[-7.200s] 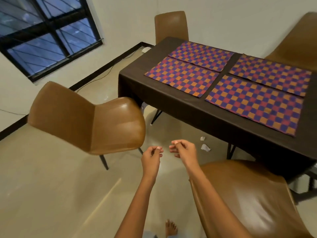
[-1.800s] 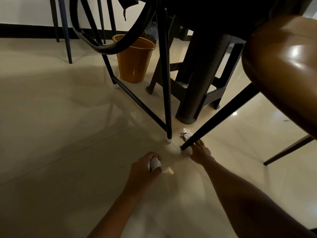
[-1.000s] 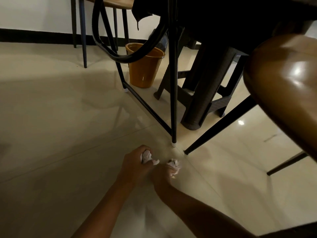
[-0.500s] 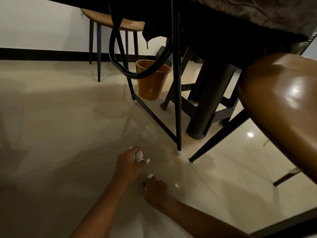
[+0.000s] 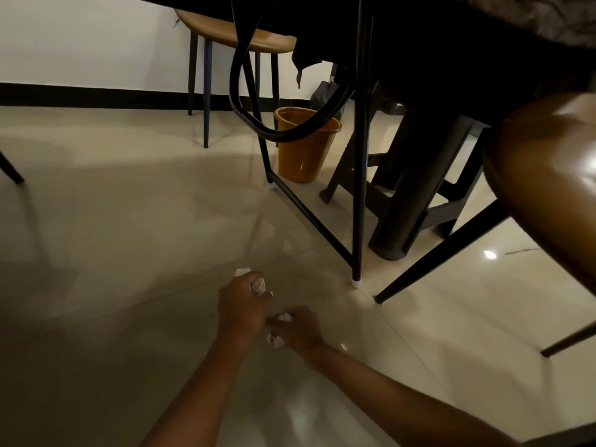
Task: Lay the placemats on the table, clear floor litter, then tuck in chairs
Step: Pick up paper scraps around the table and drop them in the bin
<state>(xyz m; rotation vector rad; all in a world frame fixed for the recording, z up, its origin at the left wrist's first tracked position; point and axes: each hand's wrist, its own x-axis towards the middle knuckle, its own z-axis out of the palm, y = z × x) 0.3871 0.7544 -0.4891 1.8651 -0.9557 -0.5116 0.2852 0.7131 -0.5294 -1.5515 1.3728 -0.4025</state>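
Low beside the table leg (image 5: 358,175), left hand (image 5: 240,306) and right hand (image 5: 298,329) each clench crumpled paper (image 5: 258,286), with the orange bin (image 5: 304,146) well ahead, nearer the left.

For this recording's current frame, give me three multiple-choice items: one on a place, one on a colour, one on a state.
1. Where does the round plastic bin stand?
A. on the table
B. on the floor beyond the black metal table leg
C. on a chair seat

2. What colour is that bin?
A. orange
B. blue
C. white

3. What is the left hand doing?
A. lying flat and open
B. gripping a chair leg
C. closed on crumpled white paper

Key: 1 B, its base rests on the tiles behind the leg; 2 A, its wall is orange; 3 C, paper shows between the curled fingers. The right hand also clutches a crumpled white scrap.
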